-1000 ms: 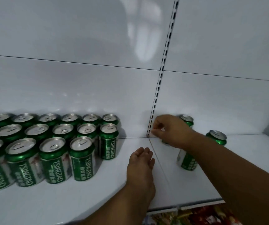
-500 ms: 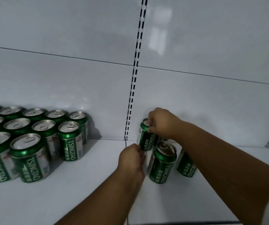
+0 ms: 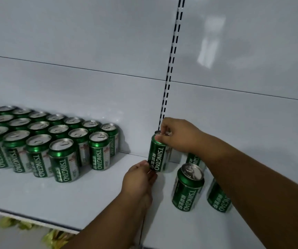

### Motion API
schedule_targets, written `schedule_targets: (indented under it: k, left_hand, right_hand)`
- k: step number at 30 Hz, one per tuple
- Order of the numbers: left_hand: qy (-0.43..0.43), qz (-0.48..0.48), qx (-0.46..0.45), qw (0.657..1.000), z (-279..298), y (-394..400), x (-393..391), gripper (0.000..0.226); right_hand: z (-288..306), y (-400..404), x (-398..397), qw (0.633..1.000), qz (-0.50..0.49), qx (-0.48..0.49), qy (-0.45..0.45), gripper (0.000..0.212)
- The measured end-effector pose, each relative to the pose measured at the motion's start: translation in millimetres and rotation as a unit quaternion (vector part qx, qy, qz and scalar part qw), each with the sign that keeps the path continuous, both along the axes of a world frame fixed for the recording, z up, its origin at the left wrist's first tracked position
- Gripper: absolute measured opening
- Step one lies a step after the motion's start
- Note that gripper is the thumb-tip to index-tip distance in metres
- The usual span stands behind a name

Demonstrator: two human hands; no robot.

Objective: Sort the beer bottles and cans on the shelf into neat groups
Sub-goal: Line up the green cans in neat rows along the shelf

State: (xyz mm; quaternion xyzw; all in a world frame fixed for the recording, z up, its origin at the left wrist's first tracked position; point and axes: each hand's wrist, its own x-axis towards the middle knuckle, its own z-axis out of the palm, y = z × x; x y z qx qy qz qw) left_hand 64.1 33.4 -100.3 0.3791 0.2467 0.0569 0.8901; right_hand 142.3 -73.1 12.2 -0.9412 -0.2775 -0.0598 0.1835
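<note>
Our right hand [image 3: 178, 135] pinches the rim of one green can [image 3: 160, 153] from above, fingers curled over its top, while our left hand [image 3: 140, 178] curls against the can's lower side, fingertips touching the label near the base. We judge this two-handed hold is meant to steady the can and steer it upright along the shelf [image 3: 72, 200] toward the packed group.

Just right of the hands, three loose cans stand apart. The nearest can [image 3: 187, 188] is in front, another [image 3: 218, 196] sits under our right forearm, and a third [image 3: 194, 159] is half hidden behind the wrist. Well to the left of our left hand stands the block of cans [image 3: 51, 141], set in tight rows with labels facing out.

Half a second ago the left hand was short of the can and only the right held it. Now both hands are on it, and the view has swung left, bringing more of the block into sight.
</note>
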Motion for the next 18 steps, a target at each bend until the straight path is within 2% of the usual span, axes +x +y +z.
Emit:
schedule_targets:
  k: [5,10,13,18]
  left_hand:
    - [-0.002,0.043,-0.032,0.999,-3.0,38.5,-16.2,0.021]
    - [-0.016,0.028,-0.026,0.999,-2.3,81.9,-34.8,0.018]
    - [-0.023,0.022,-0.030,0.999,-9.4,105.1,-48.8,0.025]
    - [-0.011,0.001,0.033,0.999,-26.7,137.4,-64.4,0.031]
  right_hand:
    - [0.6,33.6,-10.2,0.998,0.042,0.034,0.039,0.017]
    - [-0.7,71.1,-18.7,0.994,0.048,0.064,0.067,0.011]
    - [-0.6,98.1,-29.3,0.995,0.048,0.055,0.061,0.011]
    - [-11.3,140.0,-52.4,0.997,0.038,0.056,0.047,0.013]
